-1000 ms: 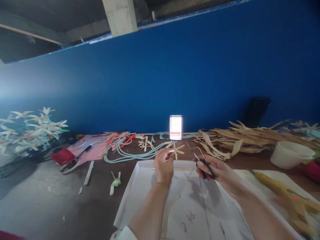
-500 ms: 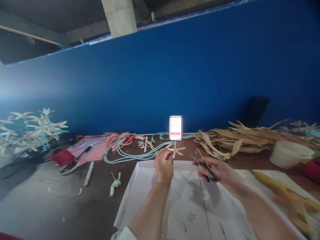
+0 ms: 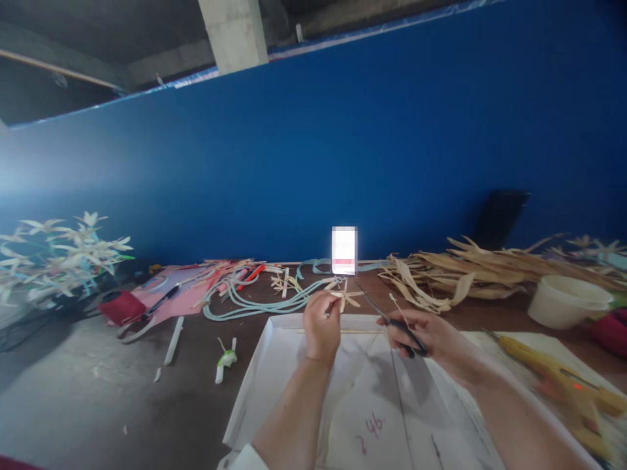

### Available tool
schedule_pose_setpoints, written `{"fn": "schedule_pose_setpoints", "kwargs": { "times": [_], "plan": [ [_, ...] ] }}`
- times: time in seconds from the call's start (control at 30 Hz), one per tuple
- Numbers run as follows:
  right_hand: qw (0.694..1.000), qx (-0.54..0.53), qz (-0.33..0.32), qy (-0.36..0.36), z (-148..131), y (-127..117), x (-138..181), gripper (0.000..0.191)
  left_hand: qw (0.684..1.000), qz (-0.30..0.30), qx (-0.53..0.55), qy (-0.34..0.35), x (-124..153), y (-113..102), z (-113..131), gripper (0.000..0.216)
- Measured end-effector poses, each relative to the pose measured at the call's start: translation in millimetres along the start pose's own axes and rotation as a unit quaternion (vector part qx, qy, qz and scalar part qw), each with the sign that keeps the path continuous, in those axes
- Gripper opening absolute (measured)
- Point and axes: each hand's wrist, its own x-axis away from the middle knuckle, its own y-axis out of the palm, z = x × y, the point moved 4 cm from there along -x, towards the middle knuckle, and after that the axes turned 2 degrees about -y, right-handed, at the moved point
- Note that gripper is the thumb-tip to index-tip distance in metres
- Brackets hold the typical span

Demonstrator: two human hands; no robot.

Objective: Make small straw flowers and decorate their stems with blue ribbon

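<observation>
My left hand is closed, its fingertips pinching a pale, star-shaped flower that looks made of dried husk. To its right, my right hand grips dark-handled scissors, the blades pointing up and left toward the flower but apart from it. A thin pale strip sticks up from the fingers of my right hand. Both hands are over the far end of a white shallow box lid, which has pink handwriting on it.
Dried husks lie at the back right, near a white tub. A yellow glue gun rests on the right. Pale blue cords, a red thread spool and pink sheets are at the left. Finished flowers stand far left.
The flower in my left hand has turned slightly. The thin strip at my right hand has shifted a little to the right and looks straighter. Both arms have hardly moved.
</observation>
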Motion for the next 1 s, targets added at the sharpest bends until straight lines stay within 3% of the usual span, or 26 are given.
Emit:
{"fn": "schedule_pose_setpoints", "kwargs": {
  "times": [0.5,1.0],
  "plan": [
    [1.0,-0.009,0.015,0.003,-2.0,1.4,1.4,0.041,1.0,-0.005,0.011,-0.006,0.3,1.3,1.9,0.01],
    [0.999,0.005,0.042,-0.002,0.0,0.8,1.7,0.052,1.0,-0.003,0.018,0.005,0.1,2.4,1.3,0.011]
  ]
}}
